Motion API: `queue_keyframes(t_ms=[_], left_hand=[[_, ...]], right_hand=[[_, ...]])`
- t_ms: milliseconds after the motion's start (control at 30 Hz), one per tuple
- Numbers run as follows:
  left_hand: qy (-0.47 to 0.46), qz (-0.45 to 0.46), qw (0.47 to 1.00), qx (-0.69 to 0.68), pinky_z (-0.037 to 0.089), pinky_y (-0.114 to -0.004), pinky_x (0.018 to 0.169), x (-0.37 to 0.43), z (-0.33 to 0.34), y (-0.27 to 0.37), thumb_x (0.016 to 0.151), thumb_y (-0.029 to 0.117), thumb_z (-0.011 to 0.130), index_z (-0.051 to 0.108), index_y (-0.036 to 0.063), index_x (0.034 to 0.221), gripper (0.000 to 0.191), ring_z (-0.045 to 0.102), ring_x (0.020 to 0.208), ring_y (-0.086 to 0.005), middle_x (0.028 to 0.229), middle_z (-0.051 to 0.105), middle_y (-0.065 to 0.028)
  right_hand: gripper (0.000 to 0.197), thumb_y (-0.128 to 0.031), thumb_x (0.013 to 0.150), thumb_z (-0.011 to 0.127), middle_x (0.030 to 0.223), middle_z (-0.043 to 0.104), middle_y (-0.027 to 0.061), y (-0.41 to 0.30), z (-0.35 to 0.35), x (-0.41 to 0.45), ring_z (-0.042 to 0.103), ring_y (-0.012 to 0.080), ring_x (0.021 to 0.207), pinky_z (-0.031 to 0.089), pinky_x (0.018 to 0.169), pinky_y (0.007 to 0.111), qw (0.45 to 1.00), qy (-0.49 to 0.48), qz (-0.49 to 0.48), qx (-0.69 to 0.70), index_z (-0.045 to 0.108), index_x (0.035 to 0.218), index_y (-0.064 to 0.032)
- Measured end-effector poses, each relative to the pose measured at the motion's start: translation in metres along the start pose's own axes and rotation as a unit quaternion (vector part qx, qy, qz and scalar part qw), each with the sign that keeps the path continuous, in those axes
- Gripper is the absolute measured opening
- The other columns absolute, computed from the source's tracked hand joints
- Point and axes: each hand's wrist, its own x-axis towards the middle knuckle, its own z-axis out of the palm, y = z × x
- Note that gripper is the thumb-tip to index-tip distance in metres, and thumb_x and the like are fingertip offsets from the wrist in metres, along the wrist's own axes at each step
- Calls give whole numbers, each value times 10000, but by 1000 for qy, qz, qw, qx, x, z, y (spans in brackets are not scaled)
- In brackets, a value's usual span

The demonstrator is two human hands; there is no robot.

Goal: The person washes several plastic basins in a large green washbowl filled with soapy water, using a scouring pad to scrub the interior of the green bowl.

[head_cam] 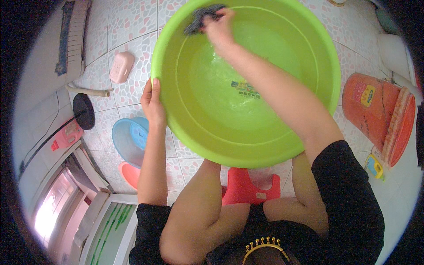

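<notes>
A large green plastic basin (245, 132) with some water in it fills the upper middle of the view, a printed label on its bottom. My left hand (154, 102) grips the basin's left rim, thumb on top. Over at the far left inner wall, my right hand (220, 29) presses a dark grey cloth (202, 20) against the plastic; hand and cloth are blurred. Below the near rim, between my legs, is a red plastic stool (241, 187).
Left on the tiled floor lie a pink soap box (122, 67), a hose piece (89, 91), a blue basin (124, 142), a red basin (128, 174) and a pink bottle (69, 134). On the right are a tipped orange-red bucket (371, 106) and a yellow bottle (374, 166).
</notes>
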Motion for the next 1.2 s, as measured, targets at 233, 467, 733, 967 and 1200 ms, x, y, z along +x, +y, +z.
queue_keyframes(t_ms=[233,467,733,967,1200], left_hand=[[2,-12,998,-64,403,-199,657,-5,10,-10,879,260,493,550,2,1049,314,513,755,-72,875,578,-17],[15,-2,996,-86,407,-206,656,-8,-2,-14,884,248,478,524,1,1066,311,508,749,-75,869,573,-23],[13,15,998,-56,406,-210,667,-10,4,-9,883,251,479,516,-4,1067,316,501,757,-78,873,568,-31],[4,8,998,-62,407,-213,684,-10,2,-11,884,259,477,510,-5,1088,335,507,775,-81,903,569,-34],[9,0,998,-56,406,-211,679,-13,0,-8,886,257,474,511,-5,1093,336,509,770,-79,898,570,-29]], right_hand=[[335,-10,817,471,982,439,165,17,6,6,526,215,811,482,666,306,998,4,-45,-52,223,1039,-46],[370,-29,703,539,932,426,152,20,-15,-135,445,242,904,360,823,338,885,-433,-5,-168,339,1014,-13],[371,-74,704,547,887,463,166,-13,-68,-155,483,270,839,392,766,355,701,-646,104,-285,351,1012,-5],[355,-38,740,550,881,511,157,5,5,-69,551,218,747,469,702,344,904,-354,156,-181,374,1042,16],[360,30,769,487,968,490,176,-10,-46,40,558,242,826,512,726,326,987,17,93,133,307,1080,15]])
